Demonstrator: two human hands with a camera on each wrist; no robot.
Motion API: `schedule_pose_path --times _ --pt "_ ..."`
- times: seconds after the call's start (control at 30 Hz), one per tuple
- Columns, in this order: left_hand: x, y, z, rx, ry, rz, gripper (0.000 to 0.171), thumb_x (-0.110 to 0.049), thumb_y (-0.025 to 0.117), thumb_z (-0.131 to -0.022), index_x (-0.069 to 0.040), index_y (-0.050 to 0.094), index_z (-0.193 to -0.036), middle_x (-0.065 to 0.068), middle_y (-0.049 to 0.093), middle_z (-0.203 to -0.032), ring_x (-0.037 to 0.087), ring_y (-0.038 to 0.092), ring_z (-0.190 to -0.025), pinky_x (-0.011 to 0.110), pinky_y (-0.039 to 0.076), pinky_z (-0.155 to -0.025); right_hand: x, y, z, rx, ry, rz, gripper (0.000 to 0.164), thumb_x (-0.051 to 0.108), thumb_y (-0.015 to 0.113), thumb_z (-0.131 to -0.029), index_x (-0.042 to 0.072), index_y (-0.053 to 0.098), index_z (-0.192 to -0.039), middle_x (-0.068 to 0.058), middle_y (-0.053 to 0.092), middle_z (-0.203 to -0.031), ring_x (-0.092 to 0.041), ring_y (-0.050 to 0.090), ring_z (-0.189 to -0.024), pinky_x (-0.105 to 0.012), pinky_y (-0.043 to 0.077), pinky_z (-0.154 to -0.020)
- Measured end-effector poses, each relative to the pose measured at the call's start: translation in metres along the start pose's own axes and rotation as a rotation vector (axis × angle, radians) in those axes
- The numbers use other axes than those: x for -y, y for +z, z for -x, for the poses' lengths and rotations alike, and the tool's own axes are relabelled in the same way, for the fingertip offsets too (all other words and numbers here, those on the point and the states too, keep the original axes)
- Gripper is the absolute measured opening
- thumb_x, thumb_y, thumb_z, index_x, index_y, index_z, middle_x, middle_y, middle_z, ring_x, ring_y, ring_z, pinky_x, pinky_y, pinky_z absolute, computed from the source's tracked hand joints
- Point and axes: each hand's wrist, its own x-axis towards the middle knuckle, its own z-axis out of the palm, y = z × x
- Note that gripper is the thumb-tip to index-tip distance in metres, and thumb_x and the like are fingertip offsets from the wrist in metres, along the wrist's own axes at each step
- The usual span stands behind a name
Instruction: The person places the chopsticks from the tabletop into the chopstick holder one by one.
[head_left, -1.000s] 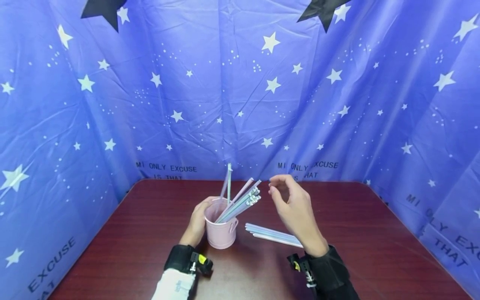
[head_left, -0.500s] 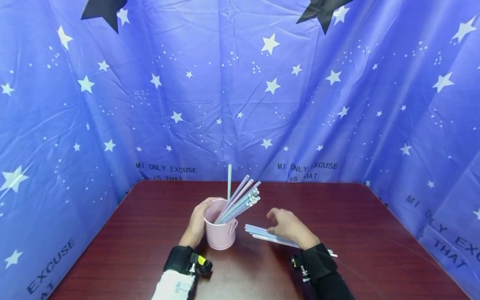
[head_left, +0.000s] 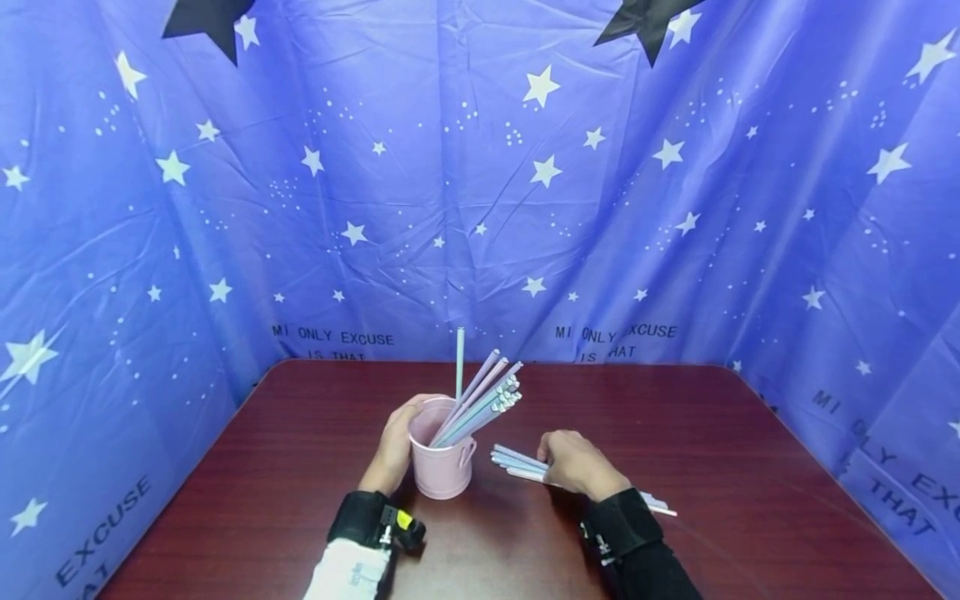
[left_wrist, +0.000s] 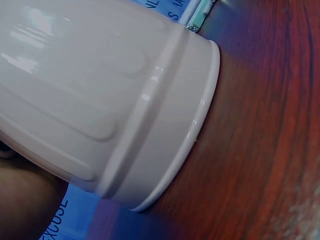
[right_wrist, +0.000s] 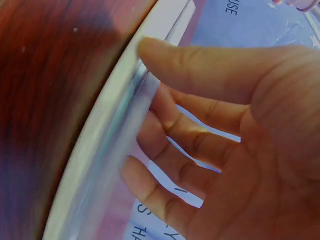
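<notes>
A pale pink bucket (head_left: pixel 442 473) stands upright on the table in the head view. My left hand (head_left: pixel 392 450) grips its left side; in the left wrist view the bucket wall (left_wrist: pixel 100 90) fills most of the picture. Several slim pastel pencil-like sticks (head_left: pixel 480 400) lean to the right inside it, while a mint one (head_left: pixel 460 362) stands nearly upright. To the right, my right hand (head_left: pixel 581 465) is over a loose row of similar sticks (head_left: pixel 517 462) lying on the table. In the right wrist view its thumb (right_wrist: pixel 160 55) presses a whitish stick (right_wrist: pixel 95 130), with fingers curled behind the row.
The dark red wooden table (head_left: pixel 315 417) reaches back to a blue star-printed curtain (head_left: pixel 450 208), which also hangs on both sides. A small handle (head_left: pixel 468 452) sticks out from the bucket's right side. Each wrist wears a black strap with a camera.
My right hand has come down from beside the bucket's sticks to the row on the table and closed on it. A purple stick has tipped right inside the bucket. The left hand stays put.
</notes>
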Motion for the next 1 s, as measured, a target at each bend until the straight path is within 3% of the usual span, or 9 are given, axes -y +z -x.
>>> schedule_pose_path --times 0.17,0.37,0.47,0.67,0.8,1.0 --pt "0.0 0.001 0.0 -0.014 -0.016 0.014 0.047 -0.007 0.032 -0.109 0.016 0.066 -0.131 0.036 0.067 -0.134 0.011 0.071 -0.114 0.023 0.052 -0.107 0.018 -0.014 0.009 0.01 0.049 -0.035 0.023 0.005 0.075 -0.072 0.019 0.07 -0.09 0.005 0.064 -0.082 -0.015 0.059 -0.075 -0.037 0.05 -0.065" --pt "0.0 0.001 0.0 -0.025 -0.026 0.022 0.047 -0.008 0.032 -0.108 0.017 0.065 -0.131 0.035 0.068 -0.134 0.011 0.072 -0.113 0.023 0.053 -0.106 0.069 -0.063 0.033 -0.013 0.076 -0.08 0.019 -0.003 0.072 -0.082 0.011 0.076 -0.095 -0.001 0.069 -0.084 -0.02 0.064 -0.08 -0.044 0.057 -0.073" --pt "0.0 0.001 -0.001 -0.022 -0.023 0.031 0.047 -0.008 0.032 -0.108 0.017 0.065 -0.131 0.035 0.068 -0.133 0.011 0.072 -0.113 0.023 0.053 -0.106 0.08 -0.08 0.038 -0.071 0.096 -0.081 0.018 0.0 0.074 -0.087 0.011 0.077 -0.101 -0.001 0.069 -0.085 -0.02 0.064 -0.08 -0.044 0.056 -0.07" --pt "0.0 0.001 -0.001 -0.017 -0.008 0.041 0.047 -0.007 0.032 -0.108 0.018 0.064 -0.131 0.034 0.069 -0.132 0.011 0.072 -0.112 0.023 0.054 -0.105 0.09 -0.109 0.044 -0.29 0.093 -0.137 0.01 0.008 0.068 -0.095 0.009 0.073 -0.104 -0.004 0.067 -0.089 -0.02 0.06 -0.078 -0.038 0.053 -0.065" --pt "0.001 0.001 -0.001 -0.012 0.004 0.036 0.047 -0.007 0.032 -0.108 0.019 0.064 -0.131 0.036 0.068 -0.132 0.01 0.072 -0.112 0.022 0.054 -0.105 0.1 -0.128 0.049 -0.478 0.063 -0.248 0.01 0.011 0.066 -0.101 0.007 0.074 -0.107 -0.007 0.072 -0.091 -0.019 0.061 -0.078 -0.034 0.053 -0.07" --pt "0.0 0.001 -0.001 -0.011 -0.006 0.034 0.047 -0.008 0.033 -0.108 0.018 0.065 -0.131 0.037 0.067 -0.134 0.01 0.072 -0.113 0.023 0.053 -0.106 0.12 -0.148 0.063 -0.72 -0.006 -0.449 0.011 0.011 0.067 -0.105 0.01 0.074 -0.113 -0.007 0.079 -0.094 -0.01 0.069 -0.083 -0.016 0.053 -0.073"
